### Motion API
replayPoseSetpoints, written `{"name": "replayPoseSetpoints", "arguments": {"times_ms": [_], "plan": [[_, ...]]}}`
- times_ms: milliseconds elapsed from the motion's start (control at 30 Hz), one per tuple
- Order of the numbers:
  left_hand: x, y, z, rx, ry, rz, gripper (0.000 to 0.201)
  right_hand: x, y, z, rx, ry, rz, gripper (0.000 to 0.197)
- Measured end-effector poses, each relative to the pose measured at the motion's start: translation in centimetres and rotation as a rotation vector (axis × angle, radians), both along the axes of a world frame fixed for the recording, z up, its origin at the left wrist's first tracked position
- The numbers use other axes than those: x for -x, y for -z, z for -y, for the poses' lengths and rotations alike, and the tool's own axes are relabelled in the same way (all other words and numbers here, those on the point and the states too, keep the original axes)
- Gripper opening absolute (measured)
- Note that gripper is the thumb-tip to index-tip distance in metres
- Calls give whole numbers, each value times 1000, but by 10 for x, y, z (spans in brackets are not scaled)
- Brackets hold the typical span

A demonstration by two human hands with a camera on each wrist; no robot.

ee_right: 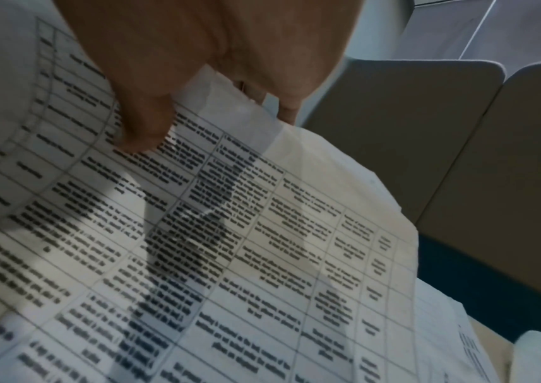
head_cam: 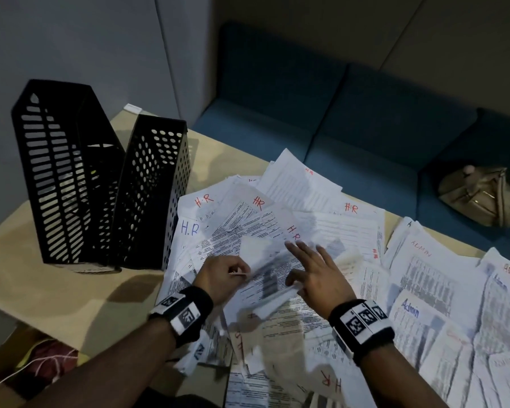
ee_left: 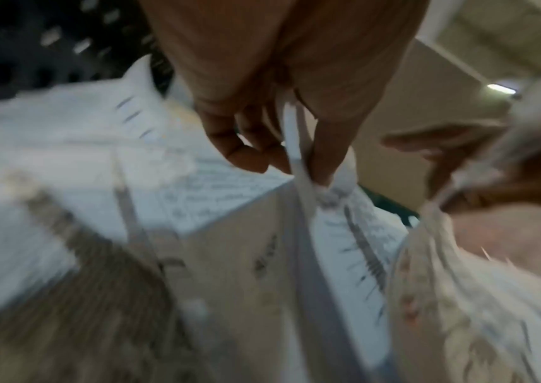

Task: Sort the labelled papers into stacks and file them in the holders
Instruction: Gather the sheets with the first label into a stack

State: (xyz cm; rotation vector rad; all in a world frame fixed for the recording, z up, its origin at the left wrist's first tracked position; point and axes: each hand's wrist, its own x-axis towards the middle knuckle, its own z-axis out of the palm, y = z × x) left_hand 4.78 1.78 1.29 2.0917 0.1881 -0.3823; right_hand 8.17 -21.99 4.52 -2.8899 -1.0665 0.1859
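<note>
1. Looking down from my head, I see a big messy pile of papers [head_cam: 292, 225] spread over a tan table [head_cam: 56, 290]. Many sheets in the middle say "H.R" in red or blue. The sheets on the right side say "Admin".
2. Two black holders [head_cam: 100, 195] with holes stand at the left of the pile, touching each other. The pile reaches the foot of the nearer one.
3. My left hand [head_cam: 221, 278] is curled, and its finger and thumb pinch the edge of a printed sheet [head_cam: 265, 278] on top of the pile.
4. My right hand [head_cam: 315, 278] lies on that same sheet with its fingers spread and mostly straight. The thumb tucks at the sheet's lower edge.
5. Both wrists wear black bands with square black and white marks.
6. A blue sofa [head_cam: 351, 113] sits behind the table, with a tan bag [head_cam: 480, 195] on it.
7. From my left wrist, all is blurry. My left hand's fingers [ee_left: 246, 153] curl down, and the thumb and a finger pinch a thin white edge of paper. One dark holder shows at the top left.
8. From my right wrist, my thumb [ee_right: 144, 124] presses on the sheet, which has a grid of boxes full of small black print. The sheet's far corner lifts up. I cannot read the words.
</note>
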Motion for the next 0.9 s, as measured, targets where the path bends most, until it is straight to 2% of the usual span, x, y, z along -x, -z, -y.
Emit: {"name": "replayPoseSetpoints", "arguments": {"times_ms": [67,100,200,267,300,333,400,467,533,600,667,733,800,900], "plan": [[3,-5,-1,19,127,137,33,-5,-4,-4,-55,8,9,16],[5,-6,-2,49,151,139,43,-7,-6,-6,-84,17,-4,16],[9,-15,-6,145,69,156,62,-14,-5,-6,-192,48,-110,18],[9,-17,-15,256,-29,145,69,-16,-8,-3,-269,143,-224,14],[8,-17,-21,294,-53,117,65,-17,-10,0,-320,228,-272,11],[8,-18,-26,273,-48,98,52,-19,-10,6,-398,321,-296,14],[10,-18,-35,71,-3,129,7,-22,-11,18,-538,484,-301,33],[14,-11,-39,-20,-46,163,11,-24,-14,28,-615,600,-328,32],[16,-9,-38,82,-197,135,16,-24,-19,30,-671,680,-366,26],[13,-9,-35,184,-288,99,13,-23,-24,30,-728,731,-393,21],[7,-11,-33,171,-319,89,8,-22,-28,32,-836,800,-404,15],[2,-12,-32,232,-400,70,16,-23,-32,37,-919,902,-364,11],[0,-8,-35,269,-464,68,27,-24,-30,44,-908,965,-315,11],[-1,-4,-40,222,-489,58,34,-23,-33,44,-814,917,-335,12]]}}
